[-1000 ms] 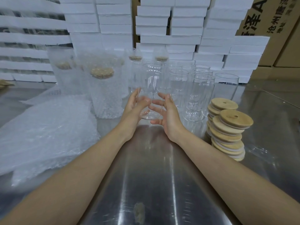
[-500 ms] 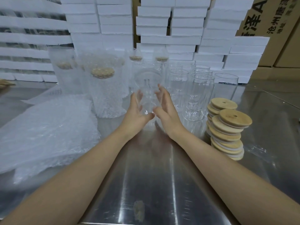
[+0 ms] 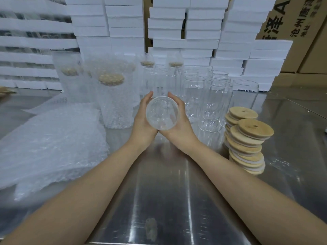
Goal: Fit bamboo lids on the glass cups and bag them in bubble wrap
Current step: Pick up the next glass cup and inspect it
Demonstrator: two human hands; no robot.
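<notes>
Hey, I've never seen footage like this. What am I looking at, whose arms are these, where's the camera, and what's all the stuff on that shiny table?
There is no machine here: these are a person's two bare arms, filmed by one wide-angle camera worn on their head, looking forward and down. The left hand and right hand hold a clear glass cup between them, tipped so one round end faces the camera. On the steel table, stacked bamboo lids sit at the right, empty glass cups stand behind the hands, and a pile of bubble wrap lies at the left. Behind it stand wrapped cups, already lidded. White foam boxes are stacked at the back.
</notes>
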